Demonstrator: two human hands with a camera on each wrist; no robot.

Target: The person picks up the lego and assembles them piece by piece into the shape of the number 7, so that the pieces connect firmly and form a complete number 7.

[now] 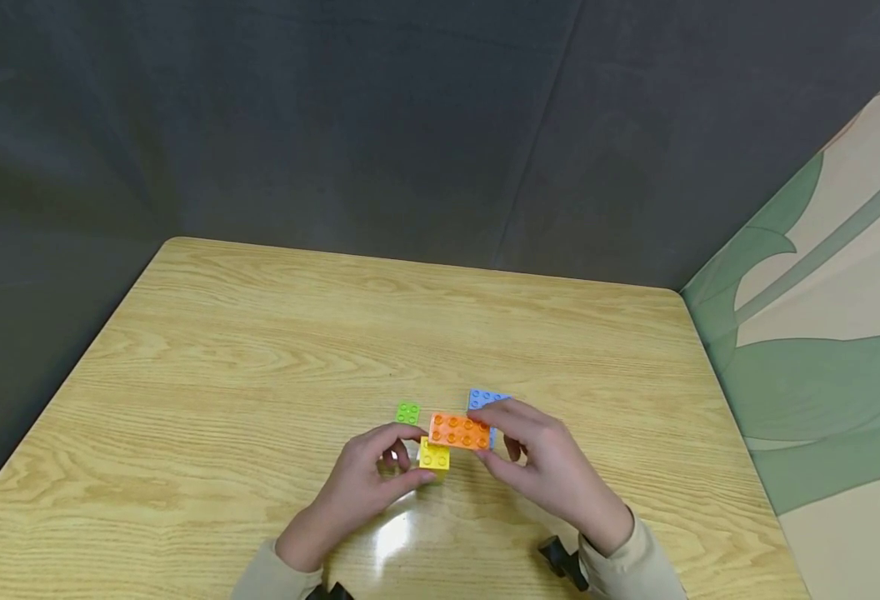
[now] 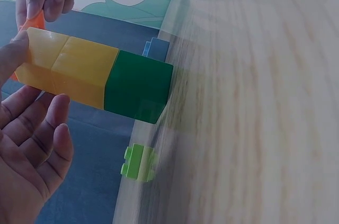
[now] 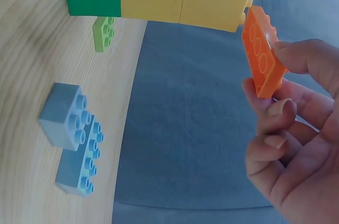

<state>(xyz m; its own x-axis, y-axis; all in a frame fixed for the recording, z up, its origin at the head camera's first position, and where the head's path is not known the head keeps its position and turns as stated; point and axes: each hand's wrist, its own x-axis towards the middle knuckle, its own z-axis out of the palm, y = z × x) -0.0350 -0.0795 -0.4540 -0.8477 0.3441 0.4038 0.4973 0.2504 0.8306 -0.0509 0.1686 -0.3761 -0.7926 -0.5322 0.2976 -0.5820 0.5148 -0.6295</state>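
At the left, the left hand has thumb and index finger closed on opposite sides of the top yellow block, its remaining fingers loosely bent and holding nothing. Just beyond that hand, a light-green four-stud brick lies alone on the wooden desk, about midway between its side edges and well short of the far edge.

Next comes the column: a dark-green block at the desk end, a lower yellow block joined to it, and the top yellow block joined in turn. These three look firmly built; whether the dark-green one bears on the wood I cannot be sure.

Right of the column's top, the orange eight-stud brick hangs tilted, its hollow underside towards the yellow studs, one end at or almost at them. It is not yet seated. Beyond it on the desk sit a blue four-stud block and a longer blue brick, both apart from the column and unused so far.

Furthest right, the right hand pinches the orange brick between thumb and index finger, other fingers curled clear.
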